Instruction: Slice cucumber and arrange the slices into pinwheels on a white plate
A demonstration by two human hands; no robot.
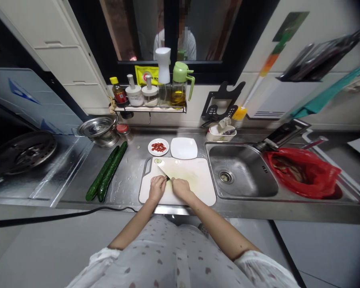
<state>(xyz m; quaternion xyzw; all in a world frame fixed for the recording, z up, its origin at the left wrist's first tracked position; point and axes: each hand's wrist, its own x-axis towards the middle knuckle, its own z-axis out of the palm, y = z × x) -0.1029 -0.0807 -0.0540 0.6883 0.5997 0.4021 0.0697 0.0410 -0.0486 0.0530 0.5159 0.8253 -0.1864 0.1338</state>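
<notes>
My right hand (181, 187) is closed around the handle of a kitchen knife (163, 171), whose pale blade points away to the upper left over the white cutting board (198, 196). Close beside it, my left hand (157, 187) has its fingers pinched together near the blade. A small dark bit shows between the two hands; the fingers hide most of it. Thin cucumber slices (157, 161) lie at the board's far left corner. Left of the board, two whole cucumbers (112, 172) rest side by side on the steel counter.
Behind the board stand a small plate of chopped red pieces (159, 147) and a white square plate (184, 148). To the right is a sink (243, 176) with a red plastic bag (306, 172) beyond. A lidded steel pot (100, 132) and a seasoning rack (156, 109) stand behind.
</notes>
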